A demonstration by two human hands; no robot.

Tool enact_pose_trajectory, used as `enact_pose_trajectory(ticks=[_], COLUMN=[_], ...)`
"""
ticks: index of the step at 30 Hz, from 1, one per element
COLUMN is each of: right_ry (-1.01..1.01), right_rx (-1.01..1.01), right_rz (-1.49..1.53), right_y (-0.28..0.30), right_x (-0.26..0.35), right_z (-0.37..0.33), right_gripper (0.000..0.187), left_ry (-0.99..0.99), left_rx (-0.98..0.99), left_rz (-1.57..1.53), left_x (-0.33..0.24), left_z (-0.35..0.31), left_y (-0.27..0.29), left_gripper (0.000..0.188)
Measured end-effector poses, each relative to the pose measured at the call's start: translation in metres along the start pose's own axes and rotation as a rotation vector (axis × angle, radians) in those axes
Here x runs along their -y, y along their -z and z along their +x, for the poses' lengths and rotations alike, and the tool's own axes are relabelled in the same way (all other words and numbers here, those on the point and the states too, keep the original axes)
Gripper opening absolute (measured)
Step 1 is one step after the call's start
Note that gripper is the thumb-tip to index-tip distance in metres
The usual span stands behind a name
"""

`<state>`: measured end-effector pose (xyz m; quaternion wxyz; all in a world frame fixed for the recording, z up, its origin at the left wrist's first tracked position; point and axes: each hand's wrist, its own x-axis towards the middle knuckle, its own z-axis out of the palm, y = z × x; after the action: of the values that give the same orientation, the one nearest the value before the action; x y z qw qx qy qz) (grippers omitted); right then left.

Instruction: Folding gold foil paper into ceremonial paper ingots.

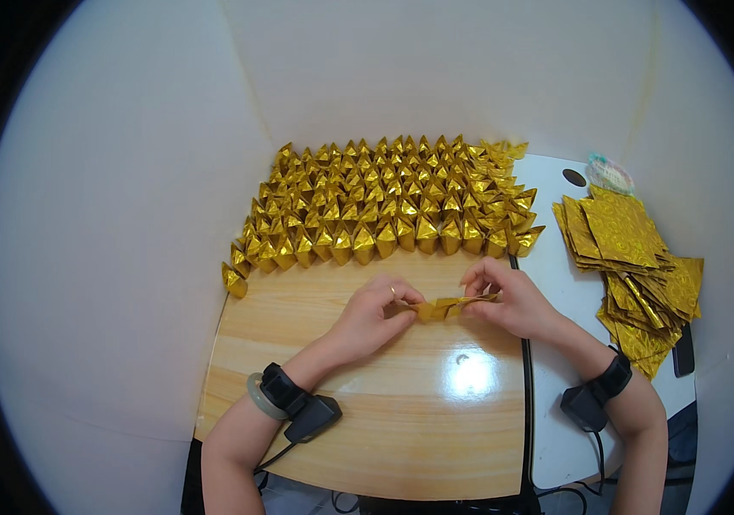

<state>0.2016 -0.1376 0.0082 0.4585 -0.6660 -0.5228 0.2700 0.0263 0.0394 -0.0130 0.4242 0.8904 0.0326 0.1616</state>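
Between my two hands, a narrow folded piece of gold foil paper (444, 307) is held level just above the wooden table. My left hand (377, 313) pinches its left end between thumb and fingers; a ring is on one finger. At the other end, my right hand (504, 300) grips the paper with thumb and fingertips. Beyond my hands, folded gold paper ingots (384, 206) stand in tight rows, their pointed tips up. A single ingot (234, 281) sits at the near left corner of the group.
Flat gold foil sheets (620, 232) lie in loose, overlapping stacks on the white table (555, 360) at right. A dark phone-like object (683, 352) is beside them. Behind the stacks rests a pale beaded item (610, 174). White panels (118, 257) enclose the sides and back.
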Motion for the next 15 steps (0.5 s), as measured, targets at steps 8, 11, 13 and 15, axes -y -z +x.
enact_pose_trajectory(ticks=[8,11,13,15], right_ry=[0.432,0.354,0.361,0.384], right_rx=[-0.030,0.041,0.047,0.030], right_rz=[-0.527,-0.575,-0.660,-0.662], right_y=[0.008,0.011,0.013,0.011], right_x=[-0.013,-0.017,-0.012,-0.013], right_z=[0.001,0.001,0.001,0.000], right_gripper=[0.018,0.016,0.014,0.013], left_ry=[-0.297,-0.316,-0.323,-0.334], left_rx=[-0.055,0.095,0.105,0.118], left_rz=[0.312,0.256,0.264,0.268], left_x=[-0.008,-0.009,-0.001,0.001], left_z=[0.001,0.002,0.000,-0.001], left_y=[0.004,0.002,0.002,0.002], left_gripper=[0.016,0.015,0.016,0.018])
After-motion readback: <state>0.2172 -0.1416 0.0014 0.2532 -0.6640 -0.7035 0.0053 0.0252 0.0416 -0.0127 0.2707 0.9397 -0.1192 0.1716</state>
